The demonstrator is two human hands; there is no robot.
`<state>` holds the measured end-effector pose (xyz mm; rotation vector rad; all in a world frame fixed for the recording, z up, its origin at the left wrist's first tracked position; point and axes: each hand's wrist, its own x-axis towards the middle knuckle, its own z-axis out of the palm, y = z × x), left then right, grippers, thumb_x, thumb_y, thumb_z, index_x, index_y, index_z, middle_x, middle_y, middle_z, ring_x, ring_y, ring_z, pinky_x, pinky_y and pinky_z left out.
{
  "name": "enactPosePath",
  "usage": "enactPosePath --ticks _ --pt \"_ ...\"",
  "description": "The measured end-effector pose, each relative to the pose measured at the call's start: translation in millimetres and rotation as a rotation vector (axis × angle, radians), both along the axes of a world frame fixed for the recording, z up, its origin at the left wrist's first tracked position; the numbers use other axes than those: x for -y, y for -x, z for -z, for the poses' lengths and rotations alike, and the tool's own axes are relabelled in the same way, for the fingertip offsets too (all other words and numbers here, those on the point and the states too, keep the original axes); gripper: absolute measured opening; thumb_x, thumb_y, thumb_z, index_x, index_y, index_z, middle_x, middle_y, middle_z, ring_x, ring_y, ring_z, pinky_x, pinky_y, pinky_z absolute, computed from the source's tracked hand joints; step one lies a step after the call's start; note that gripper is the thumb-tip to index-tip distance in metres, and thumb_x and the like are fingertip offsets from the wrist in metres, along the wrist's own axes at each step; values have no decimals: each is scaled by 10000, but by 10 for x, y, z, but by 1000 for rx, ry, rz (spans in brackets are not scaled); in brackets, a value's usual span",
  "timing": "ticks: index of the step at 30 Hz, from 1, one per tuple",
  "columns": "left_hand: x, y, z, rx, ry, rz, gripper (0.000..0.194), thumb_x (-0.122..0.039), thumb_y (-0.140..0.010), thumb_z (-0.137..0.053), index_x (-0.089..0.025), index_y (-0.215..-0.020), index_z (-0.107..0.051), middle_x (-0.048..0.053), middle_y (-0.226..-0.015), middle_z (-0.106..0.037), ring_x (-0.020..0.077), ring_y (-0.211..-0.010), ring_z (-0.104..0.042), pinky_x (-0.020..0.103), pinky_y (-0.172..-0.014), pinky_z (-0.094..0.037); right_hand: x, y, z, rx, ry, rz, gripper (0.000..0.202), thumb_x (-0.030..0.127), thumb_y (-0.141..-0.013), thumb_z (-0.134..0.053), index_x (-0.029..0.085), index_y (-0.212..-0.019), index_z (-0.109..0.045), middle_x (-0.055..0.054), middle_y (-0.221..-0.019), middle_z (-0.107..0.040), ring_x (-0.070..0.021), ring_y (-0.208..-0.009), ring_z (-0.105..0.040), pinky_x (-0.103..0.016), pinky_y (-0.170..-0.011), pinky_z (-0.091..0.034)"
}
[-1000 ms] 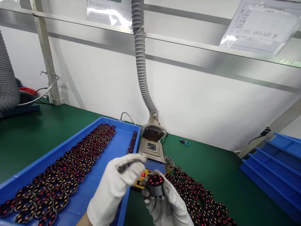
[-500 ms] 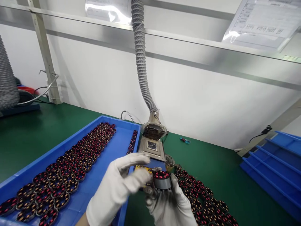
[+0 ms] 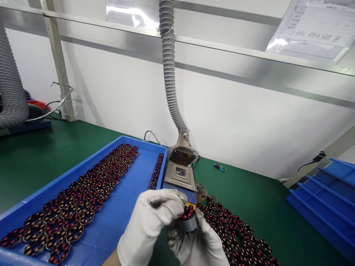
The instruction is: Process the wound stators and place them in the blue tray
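Holding a gray-walled wound ring (image 3: 188,224) in the gloved right hand (image 3: 198,245), with thumb and fingers wrapped around its sides. Presenting its red windings upward, with the axis near upright and leaning slightly left. Bunching the gloved left hand's (image 3: 151,220) fingers, curled nearly together, at the ring's upper left edge, and so pointing down and rightward to it; whether pinching anything there, impossible to tell. Holding the ring between the blue tray (image 3: 124,195) on the left and a loose ring pile (image 3: 245,242) on the right.
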<state>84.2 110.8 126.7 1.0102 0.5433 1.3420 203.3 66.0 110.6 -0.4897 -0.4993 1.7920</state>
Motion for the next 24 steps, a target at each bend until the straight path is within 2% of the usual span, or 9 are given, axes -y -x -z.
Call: enactPosePath --ticks 2,5,8,10,12,15,18,20,24 --pt "-9 61 -37 42 58 -93 32 -179 -560 -707 -204 -578 -715 7 -638 -684 129 -634 -636 167 -644 -506 13 2 -53 -43 -24 -66 288 370 -663 -792 189 -879 -730 -67 -830 -704 -106 -714 -657 -166 -681 -513" --pt "8 152 -121 -160 49 40 196 -198 -548 -699 -201 -739 -744 21 -637 -673 149 -611 -621 201 -558 -494 31 8 -106 -79 -45 -24 240 326 -689 -779 179 -873 -730 -60 -838 -707 -117 -697 -665 -175 -662 -529" --pt "50 149 -160 -388 -36 143 165 -125 -561 -627 -179 -673 -735 56 -817 -702 189 -796 -642 211 -661 -504 40 34 -131 -111 -58 32 179 243 -688 -778 200 -855 -729 -31 -871 -708 -123 -705 -672 -185 -653 -550" --pt "70 114 -136 -352 -96 135 168 -83 -576 -578 -174 -603 -716 49 -825 -698 177 -845 -630 193 -727 -488 36 52 -134 -130 -86 49 183 203 -677 -783 212 -851 -728 -34 -879 -708 -123 -719 -674 -185 -662 -554" --pt "76 99 -88 -224 -113 137 189 -75 -596 -570 -190 -624 -717 26 -766 -686 147 -780 -625 171 -673 -478 24 57 -127 -126 -121 69 215 189 -664 -791 204 -869 -724 -48 -884 -707 -130 -748 -674 -195 -676 -556" --pt "60 149 -52 -61 -91 69 171 -84 -614 -615 -221 -641 -713 5 -827 -687 127 -764 -629 155 -645 -469 2 40 -99 -77 -125 93 221 216 -659 -799 155 -858 -726 -71 -864 -706 -140 -755 -672 -191 -675 -549" --pt "36 219 -111 -172 -17 12 151 -125 -581 -677 -206 -704 -712 25 -906 -687 129 -676 -616 174 -554 -464 -7 22 -74 -42 -82 82 229 252 -649 -807 147 -837 -731 -73 -817 -706 -135 -716 -669 -180 -660 -540" --pt "31 225 -164 -342 26 73 226 -147 -568 -675 -185 -787 -710 48 -943 -685 143 -664 -610 196 -531 -466 -3 20 -67 -56 -79 75 205 250 -654 -804 183 -834 -733 -57 -832 -708 -126 -726 -668 -182 -668 -540" --pt "57 159 -169 -391 -108 185 189 -75 -602 -536 -156 -665 -694 45 -831 -691 172 -823 -626 209 -707 -486 -11 25 -49 -1 -116 103 249 274 -622 -822 225 -848 -730 -54 -886 -704 -129 -733 -665 -201 -670 -540"
